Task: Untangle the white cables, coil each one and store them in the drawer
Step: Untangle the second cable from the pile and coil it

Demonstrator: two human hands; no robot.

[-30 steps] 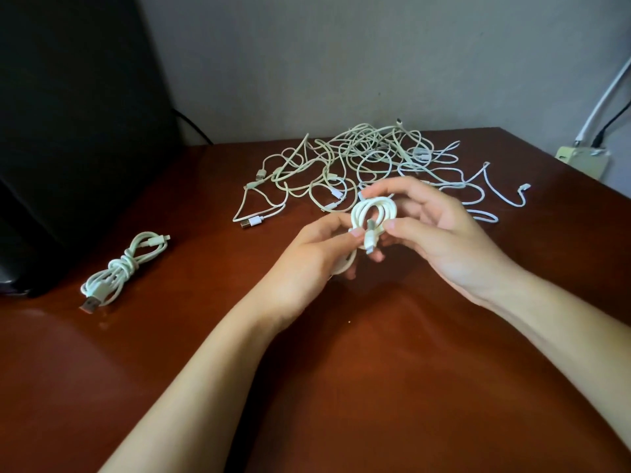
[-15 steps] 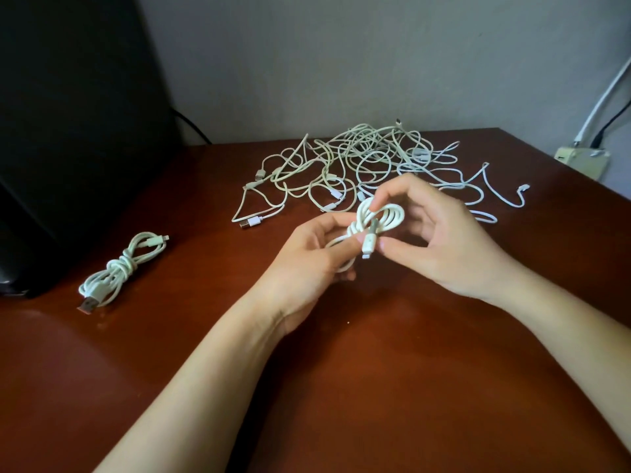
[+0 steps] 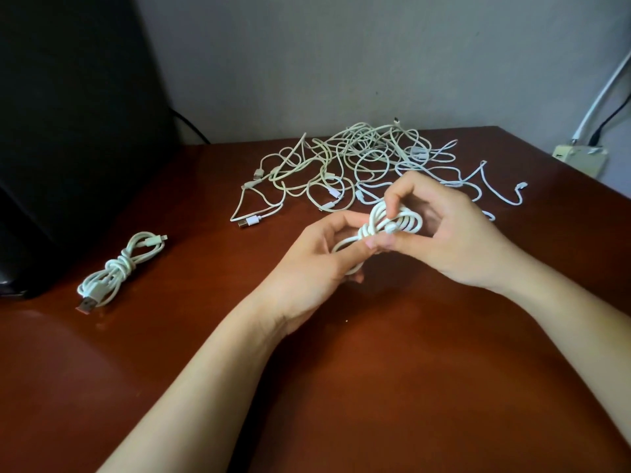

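Cable coil (image 3: 400, 222) lies slantwise between both hands — left hand (image 3: 307, 264) grips its lower end, right hand (image 3: 457, 237) pinches the upper loops; the tangle (image 3: 358, 165) lies just beyond.

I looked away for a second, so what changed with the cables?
The right hand pulled the hanging plug end up across the coil and now pinches over its top. The left hand still grips the coil's lower part. The tied bundle and the tangled pile stayed put.

Probably a home desk: reddish wooden tabletop (image 3: 375, 387), grey wall (image 3: 341, 56), wall socket (image 3: 580, 158).
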